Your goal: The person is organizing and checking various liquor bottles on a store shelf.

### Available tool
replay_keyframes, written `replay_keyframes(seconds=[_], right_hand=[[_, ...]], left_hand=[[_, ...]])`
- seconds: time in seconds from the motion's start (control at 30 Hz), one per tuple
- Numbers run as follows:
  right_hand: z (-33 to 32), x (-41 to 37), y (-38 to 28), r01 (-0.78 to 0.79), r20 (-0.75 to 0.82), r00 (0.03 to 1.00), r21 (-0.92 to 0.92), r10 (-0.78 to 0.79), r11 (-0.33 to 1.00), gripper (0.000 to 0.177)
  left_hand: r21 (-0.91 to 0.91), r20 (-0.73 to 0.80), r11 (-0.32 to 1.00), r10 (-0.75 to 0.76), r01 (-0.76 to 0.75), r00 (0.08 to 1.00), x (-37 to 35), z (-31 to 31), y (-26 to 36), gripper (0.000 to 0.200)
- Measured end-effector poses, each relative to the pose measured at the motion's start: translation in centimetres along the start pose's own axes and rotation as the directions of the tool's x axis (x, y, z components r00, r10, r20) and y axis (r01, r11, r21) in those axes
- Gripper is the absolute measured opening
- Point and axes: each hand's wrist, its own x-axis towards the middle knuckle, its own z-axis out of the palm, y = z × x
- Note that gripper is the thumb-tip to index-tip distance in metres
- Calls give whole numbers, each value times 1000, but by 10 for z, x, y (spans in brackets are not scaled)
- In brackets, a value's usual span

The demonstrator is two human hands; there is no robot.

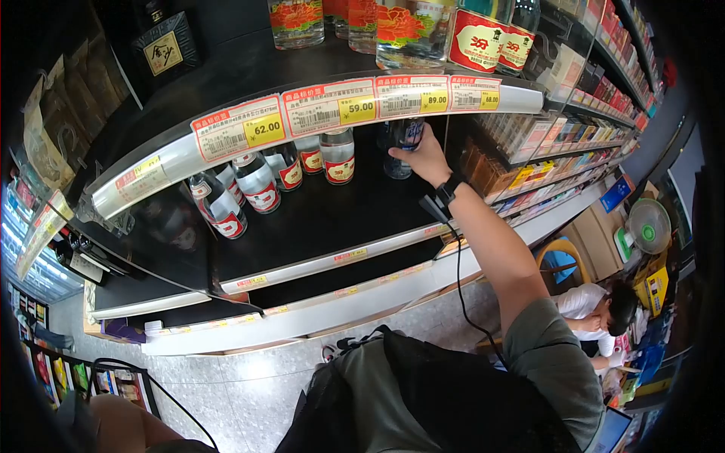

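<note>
My right hand (pixel 428 157) reaches in under the upper shelf, its fingers closed round a dark bottle with blue on its label (pixel 400 147). The bottle stands upright on the black lower shelf (pixel 325 219), its top hidden by the price strip. To its left is a clear bottle with a red and cream label (pixel 339 157). Farther left stand several clear bottles with red and white labels, among them a front bottle (pixel 219 205). Part of my left arm shows at the bottom left edge; my left hand cannot be seen.
Large liquor bottles (pixel 415 34) line the upper shelf, whose curved price strip (pixel 317 113) juts out above my hand. Packed shelves of small boxes (pixel 574 143) run along the right. A black cable (pixel 462 294) hangs from my right wrist. Another person (pixel 596 317) is at the lower right.
</note>
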Motion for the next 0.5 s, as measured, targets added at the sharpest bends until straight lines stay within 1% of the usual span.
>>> replay_keyframes(seconds=[0.07, 0.13, 0.17, 0.2, 0.23, 0.27, 0.3, 0.33, 0.37, 0.4, 0.43, 0.5], right_hand=[[-5, -10, -5, -14, -3, 1000, -6, 14, 1000, 90], [-9, -23, -16, 8, 29, 1000, 40, -9, 999, 84], [-10, -27, -16, 7, 22, 1000, 42, -8, 999, 84], [-11, -31, -16, 10, 56, 998, 77, -15, 997, 81], [-12, -35, -16, 12, 92, 996, 112, -23, 994, 78], [-11, -40, -11, 14, 83, 996, 152, -26, 988, 75], [-12, -45, -13, 17, 79, 996, 152, -29, 988, 75], [-12, -52, -16, 28, 74, 996, 232, -47, 972, 75], [-13, -62, -20, 41, 68, 996, 309, -65, 950, 75], [-18, -74, -35, 61, 50, 996, 262, -77, 963, 79], [-20, -84, -48, 57, 38, 997, 269, -70, 962, 83], [-20, -103, -49, 57, 4, 998, 204, -59, 977, 85]], left_hand=[[-5, -7, 1000, 0, 0, 1000, -2, 2, -3, 41], [-8, -18, 1000, -5, 5, 1000, -4, 3, -7, 41], [-8, -25, 1000, -10, 9, 1000, -7, 3, -9, 41], [-5, -39, 1000, -19, 19, 999, -11, 2, -11, 41], [-1, -62, 999, -35, 35, 997, -13, 2, -13, 41], [-1, -87, 999, -47, 47, 995, -19, 1, -13, 41], [9, -169, 998, -65, 68, 984, -22, 3, -15, 41], [-47, 83, 996, -77, 81, 994, -30, -14, -23, 48], [-46, 84, 996, -73, 77, 994, -44, -23, -24, 48], [-27, 73, 994, -101, 103, 992, -58, -25, -28, 48], [-5, 62, 992, -129, 129, 990, -73, -25, -32, 49], [42, 35, 983, -181, 180, 983, -99, -23, -38, 50]])
